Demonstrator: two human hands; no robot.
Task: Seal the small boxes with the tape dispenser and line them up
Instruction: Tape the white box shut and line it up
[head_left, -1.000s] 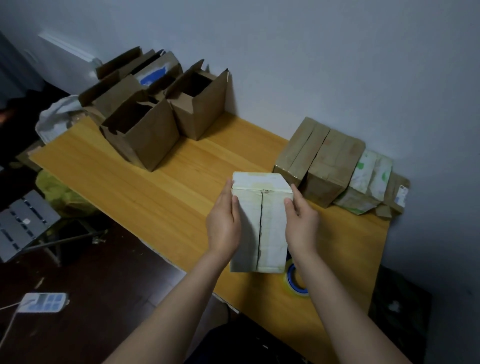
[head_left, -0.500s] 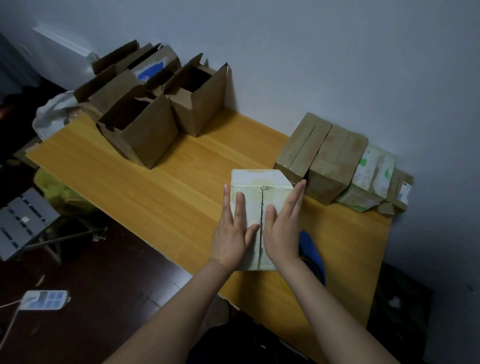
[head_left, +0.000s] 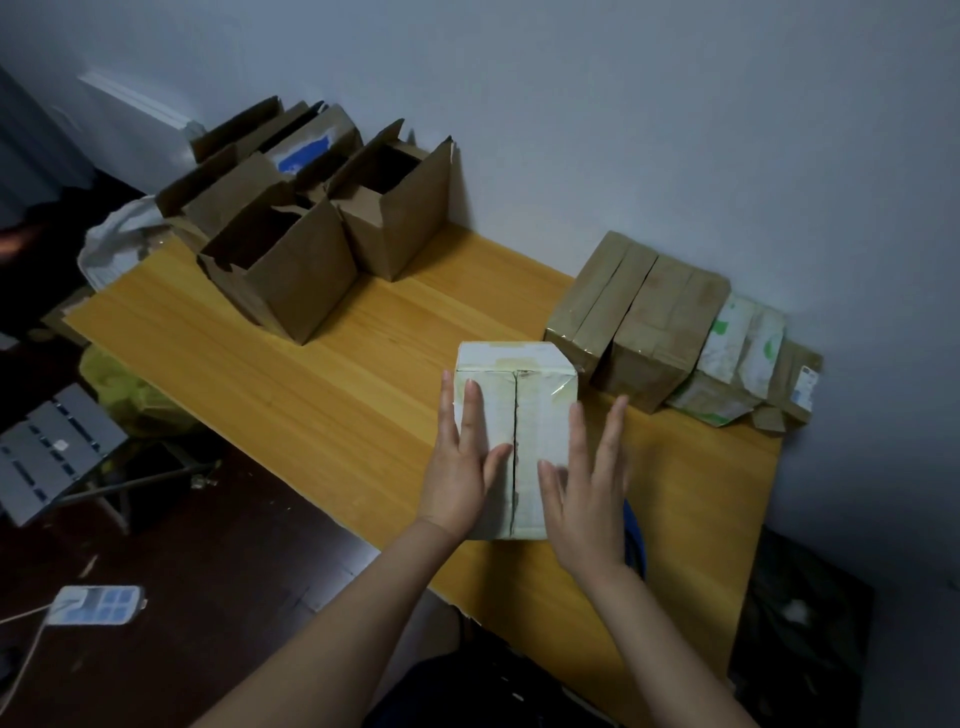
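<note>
While both hands are lying over it, the white box (head_left: 535, 415) is standing near the front edge of the wooden table (head_left: 311, 374). Its pale, scuffed flaps are meeting along a dark seam that is running straight down the middle, and glossy tape is catching the light at its far right corner. The left hand (head_left: 460, 478) is pressing flat on the left flap, fingers straight. The right hand (head_left: 587, 499) is spreading wide at the right edge, slightly blurred, so contact is unclear. At five o'clock from the box, a blue tape dispenser (head_left: 638, 545) is peeking out behind that hand. Sealed brown boxes (head_left: 623, 312) are sitting at two o'clock, and open cartons (head_left: 291, 270) at ten o'clock.
</note>
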